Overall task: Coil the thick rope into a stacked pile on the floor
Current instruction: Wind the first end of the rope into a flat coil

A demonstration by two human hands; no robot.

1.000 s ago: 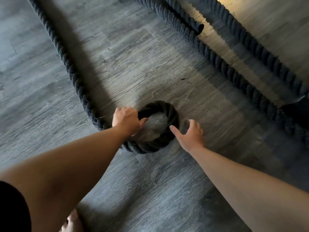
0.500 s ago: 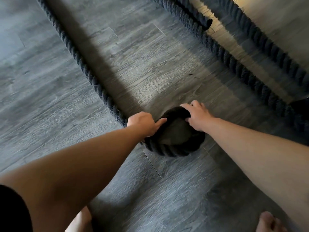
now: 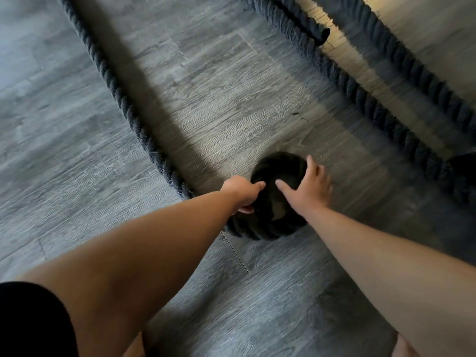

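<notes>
Head view: the coil [image 3: 268,228] lies on the grey floor [image 3: 257,112], near centre. The left hand [image 3: 240,193] curls round its 9 o'clock rim. The right hand [image 3: 309,188] rests spread at 2 o'clock. The rope [image 3: 123,104] trails toward 11 o'clock.

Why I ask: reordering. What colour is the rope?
Dark grey rope; head view shows it.

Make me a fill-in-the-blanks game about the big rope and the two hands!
1. The thick rope lies on a ___ wooden floor.
2. Of the left hand and right hand, the one laying spread fingers on the coil is the ___.
3. The other hand grips the ___.
Missing words: grey, right, rope.
</notes>
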